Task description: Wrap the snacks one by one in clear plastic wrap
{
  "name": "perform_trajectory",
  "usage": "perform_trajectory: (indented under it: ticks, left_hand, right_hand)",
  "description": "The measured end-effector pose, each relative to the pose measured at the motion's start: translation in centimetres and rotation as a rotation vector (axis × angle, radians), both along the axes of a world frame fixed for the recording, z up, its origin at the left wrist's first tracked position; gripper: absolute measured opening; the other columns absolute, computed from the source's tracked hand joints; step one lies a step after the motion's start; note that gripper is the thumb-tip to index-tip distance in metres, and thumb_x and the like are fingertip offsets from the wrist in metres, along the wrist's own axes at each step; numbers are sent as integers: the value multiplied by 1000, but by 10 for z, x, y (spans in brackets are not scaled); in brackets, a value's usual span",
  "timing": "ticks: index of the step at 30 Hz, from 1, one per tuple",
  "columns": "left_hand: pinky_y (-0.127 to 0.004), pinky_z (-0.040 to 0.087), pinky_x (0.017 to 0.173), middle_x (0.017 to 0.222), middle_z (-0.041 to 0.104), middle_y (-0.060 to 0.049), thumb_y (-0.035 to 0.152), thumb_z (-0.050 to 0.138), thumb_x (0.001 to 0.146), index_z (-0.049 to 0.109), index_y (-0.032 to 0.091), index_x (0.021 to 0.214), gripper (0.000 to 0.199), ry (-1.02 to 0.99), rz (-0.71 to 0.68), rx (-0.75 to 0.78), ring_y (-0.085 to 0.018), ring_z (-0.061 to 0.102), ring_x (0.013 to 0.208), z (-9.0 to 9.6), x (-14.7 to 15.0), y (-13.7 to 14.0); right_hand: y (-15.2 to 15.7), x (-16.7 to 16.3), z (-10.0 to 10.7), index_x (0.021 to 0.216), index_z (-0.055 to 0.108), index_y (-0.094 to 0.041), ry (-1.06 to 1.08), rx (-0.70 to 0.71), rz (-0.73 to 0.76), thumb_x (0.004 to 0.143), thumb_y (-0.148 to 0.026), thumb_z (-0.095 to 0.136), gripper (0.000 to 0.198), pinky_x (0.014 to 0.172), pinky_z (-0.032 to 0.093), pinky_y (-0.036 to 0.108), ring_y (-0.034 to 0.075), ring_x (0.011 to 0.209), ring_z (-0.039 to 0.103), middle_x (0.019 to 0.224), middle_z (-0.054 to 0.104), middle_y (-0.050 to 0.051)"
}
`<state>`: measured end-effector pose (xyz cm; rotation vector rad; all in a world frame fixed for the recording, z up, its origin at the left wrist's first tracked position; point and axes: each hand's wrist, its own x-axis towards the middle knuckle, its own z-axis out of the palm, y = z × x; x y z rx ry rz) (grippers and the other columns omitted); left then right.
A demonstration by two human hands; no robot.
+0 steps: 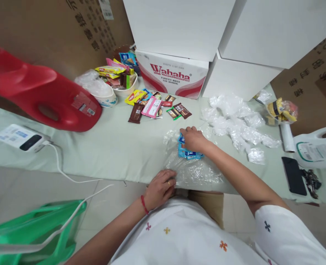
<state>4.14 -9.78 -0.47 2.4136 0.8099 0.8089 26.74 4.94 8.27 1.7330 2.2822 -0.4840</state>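
Note:
A clear plastic bag [190, 176] lies flat and crinkled near the table's front edge. Several small blue snack packets [190, 154] rest together on or in it; the clear film makes it hard to tell which. My right hand [193, 140] is over these packets with its fingers curled down on them, partly covering them. At the bag's front left corner, my left hand [161, 187] has its fingers bent closed on the plastic edge. Beyond the bag is a loose group of snack packets, including a yellow packet [135, 97], a pink packet [152, 107] and a brown packet [135, 113].
A pile of clear plastic bags [234, 117] lies to the right. White tubs of snacks [127, 90] and a red jug [47, 95] stand at the left. Boxes, one a Wahaha carton [171, 75], line the back. A phone [294, 176] and keys [312, 182] lie at right.

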Motion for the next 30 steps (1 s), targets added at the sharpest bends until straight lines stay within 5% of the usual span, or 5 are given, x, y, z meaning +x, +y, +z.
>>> perform_trajectory:
  ticks: [9, 13, 17, 21, 30]
  left_hand:
    - [-55, 49, 109, 132, 67, -14, 27, 68, 93, 64, 22, 125, 32, 61, 64, 116, -31, 57, 129, 4, -6, 0]
    - [-50, 50, 106, 119, 73, -9, 15, 60, 94, 69, 25, 109, 19, 38, 73, 71, -27, 59, 128, 8, -13, 4]
    - [-43, 52, 101, 109, 74, -7, 12, 57, 96, 67, 23, 104, 18, -51, 114, 24, -24, 61, 123, 12, -16, 11]
    - [-41, 52, 97, 95, 73, -5, 15, 53, 99, 65, 22, 100, 14, -7, 154, -44, -22, 65, 111, 19, -14, 27]
    - [-47, 46, 97, 98, 76, -7, 27, 54, 96, 70, 22, 93, 17, 160, 363, -78, -27, 65, 105, 40, 9, 106]
  right_hand:
    - [-9, 61, -7, 147, 57, -22, 419, 28, 413, 89, -17, 62, 59, 122, 29, 56, 34, 155, 29, 162, 44, 13]
    - [-67, 81, 13, 153, 50, -24, 546, 145, 371, 96, -43, 65, 62, 118, 36, 54, 34, 147, 39, 157, 47, 15]
    - [-152, 95, -9, 153, 50, -20, 396, 168, 332, 82, -59, 80, 86, 119, 30, 64, 40, 142, 41, 151, 53, 18]
    - [-192, 102, -40, 132, 67, -20, 371, 232, 204, 96, -36, 69, 39, 106, 44, 55, 35, 128, 54, 132, 67, 16]
    - [-72, 129, 4, 95, 73, -20, 590, 202, -92, 103, -37, 52, 28, 80, 47, 32, 21, 83, 63, 85, 71, 6]
